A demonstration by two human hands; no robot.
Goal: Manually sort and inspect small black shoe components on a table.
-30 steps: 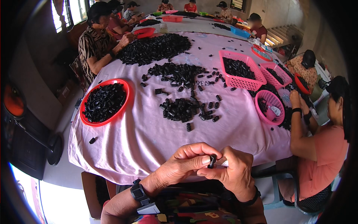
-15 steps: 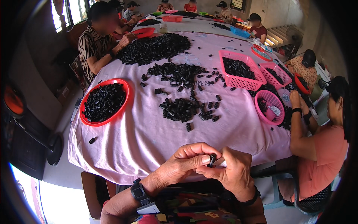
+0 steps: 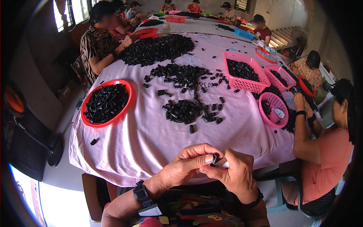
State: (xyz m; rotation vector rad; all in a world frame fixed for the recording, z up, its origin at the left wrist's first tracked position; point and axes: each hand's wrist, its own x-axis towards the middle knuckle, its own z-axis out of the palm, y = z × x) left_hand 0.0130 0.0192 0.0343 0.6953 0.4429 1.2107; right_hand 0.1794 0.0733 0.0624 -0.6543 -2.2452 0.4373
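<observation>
Just off the table's near edge, my left hand (image 3: 185, 163) pinches a small black plastic piece (image 3: 215, 159) between thumb and fingers. My right hand (image 3: 239, 172) is closed against it from the other side. Between the right thumb and fingers shows a bit of a small whitish object (image 3: 225, 165); most of it is hidden, so its kind is unclear. Beyond my hands, a small pile of similar black pieces (image 3: 181, 111) lies on the pink cloth (image 3: 147, 151). To the left, a red round tray (image 3: 130, 102) is heaped with more of them.
Larger black heaps (image 3: 159, 49) lie farther back. On the right stand a pink rectangular basket (image 3: 247, 84), a smaller pink basket (image 3: 289, 84) and a round pink basket (image 3: 263, 113). A co-worker (image 3: 325, 151) sits close at right; another (image 3: 96, 49) is at left. Several others sit farther off.
The black piece has tilted slightly in my fingers, and my right fingers have shifted a little around it. Both hands stay in nearly the same place. The piles look unchanged.
</observation>
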